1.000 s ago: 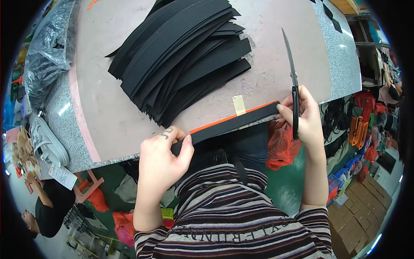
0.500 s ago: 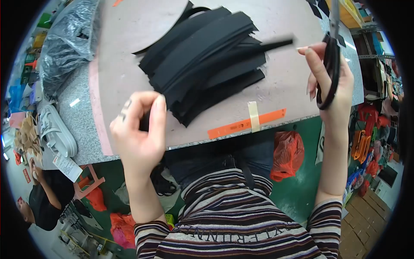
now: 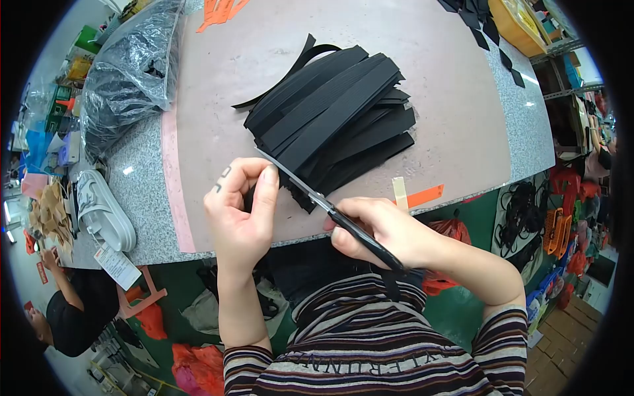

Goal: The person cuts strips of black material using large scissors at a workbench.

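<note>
Black strips (image 3: 330,105) lie in a loose, fanned pile on the pinkish work surface. At the near left edge of the pile, my left hand (image 3: 244,198) is closed, thumb against the curled fingers, with a black strip partly hidden in it. My right hand (image 3: 389,231) grips the black handles of a pair of scissors (image 3: 319,199). Their blades look closed or nearly so and point up and left over the pile, with the tip close to my left thumb and index finger.
A clear plastic bag (image 3: 129,79) and a grey shoe (image 3: 102,211) with a tag stand on the left. Orange strips (image 3: 221,13) lie at the back; an orange label (image 3: 426,196) is near the front edge. A yellow container (image 3: 518,26) is back right. Another person (image 3: 76,310) is at far left.
My right hand has swung in from the right with the scissors, to beside my left hand. The strip that stretched out toward the right is no longer raised there. The camera view has shifted.
</note>
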Tool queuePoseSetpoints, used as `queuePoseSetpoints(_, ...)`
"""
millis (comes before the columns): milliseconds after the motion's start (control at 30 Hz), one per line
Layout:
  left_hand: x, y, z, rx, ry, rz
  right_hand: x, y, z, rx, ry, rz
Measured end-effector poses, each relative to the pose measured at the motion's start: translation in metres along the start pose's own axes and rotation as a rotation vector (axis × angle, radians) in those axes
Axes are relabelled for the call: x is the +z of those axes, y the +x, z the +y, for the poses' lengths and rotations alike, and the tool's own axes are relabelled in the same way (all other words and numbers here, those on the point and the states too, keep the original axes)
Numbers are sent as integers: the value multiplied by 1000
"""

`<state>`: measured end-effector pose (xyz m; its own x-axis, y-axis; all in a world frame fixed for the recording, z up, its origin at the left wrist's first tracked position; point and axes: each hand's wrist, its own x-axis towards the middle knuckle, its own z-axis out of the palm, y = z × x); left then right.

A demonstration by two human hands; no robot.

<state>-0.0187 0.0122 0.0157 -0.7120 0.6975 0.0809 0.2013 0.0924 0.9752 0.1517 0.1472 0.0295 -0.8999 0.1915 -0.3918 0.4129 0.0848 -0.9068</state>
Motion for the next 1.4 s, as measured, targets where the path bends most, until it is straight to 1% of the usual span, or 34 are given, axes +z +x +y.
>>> queuePoseSetpoints(33, 0, 0, 0, -7, -4, 7, 2, 2, 0, -10, -10, 7)
queuePoseSetpoints(67, 0, 0, 0, -40, -62, -4, 1, 4, -6, 56, -10, -1)
queuePoseSetpoints(133, -1, 0, 2, -103, -173, -26, 7, 7, 4, -19, 7, 73)
queuePoseSetpoints(200, -2, 3, 0, -116, -168, -19, 17, 11, 18, -112, 64, 129)
queuePoseSetpoints(333, -3, 3, -6, -149, -181, -24, 21, 14, 23, -111, 64, 138)
queuePoseSetpoints(433, -4, -2, -10, -157, -218, -19, 28, 13, 34, -192, 91, 180)
queuePoseSetpoints(467, -5, -4, -11, -176, -214, -20, 29, 12, 34, -156, 102, 190)
queuePoseSetpoints(533, -6, -7, -11, -218, -205, -20, 28, 8, 30, -203, 120, 206)
queuePoseSetpoints(567, -6, -14, -5, -190, -162, -53, 26, 5, 26, -228, 129, 214)
queuePoseSetpoints(600, -6, -23, 7, -162, -120, -88, 26, -3, 18, -222, 206, 248)
queuePoseSetpoints(633, -4, -31, 17, -137, -83, -128, 27, -7, 17, -242, 366, 231)
queuePoseSetpoints(700, 12, -46, 28, -146, -105, -233, 26, -22, 19, -254, 673, 222)
queuePoseSetpoints(733, 22, -51, 23, -94, -105, -263, 19, -28, 24, -205, 700, 152)
queuePoseSetpoints(767, 32, -54, 19, -103, -132, -274, 17, -32, 26, -169, 746, 208)
queuePoseSetpoints(833, 51, -57, 11, -116, -182, -289, 11, -43, 33, -113, 818, 256)
queuePoseSetpoints(867, 58, -58, 6, -87, -206, -328, 10, -49, 34, -107, 817, 310)
queuePoseSetpoints(967, 61, -51, 20, -375, -155, -590, -4, -71, 37, -14, 744, 355)
queuePoseSetpoints(1000, 58, -50, 24, -364, -79, -655, -10, -81, 37, 23, 725, 408)
queuePoseSetpoints(1033, 51, -48, 25, -257, 149, -702, -22, -91, 32, 24, 651, 486)
queuePoseSetpoints(1100, 22, -46, 19, -95, 336, -736, -50, -110, 46, -3, 546, 627)
queuePoseSetpoints(1167, 4, -42, 23, -261, 342, -700, -71, -115, 62, -5, 572, 729)
queuePoseSetpoints(1200, 7, -43, 23, -169, 334, -636, -76, -114, 66, 71, 469, 732)
queuePoseSetpoints(1233, 12, -43, 20, -145, 358, -607, -77, -110, 71, 104, 374, 742)
queuePoseSetpoints(1300, 26, -38, 15, -92, 407, -543, -78, -99, 96, 103, 68, 793)
queuePoseSetpoints(1333, 30, -35, 16, -134, 416, -551, -80, -96, 94, 160, -51, 811)
queuePoseSetpoints(1400, 31, -34, 9, -121, 413, -526, -82, -93, 93, 200, -29, 810)
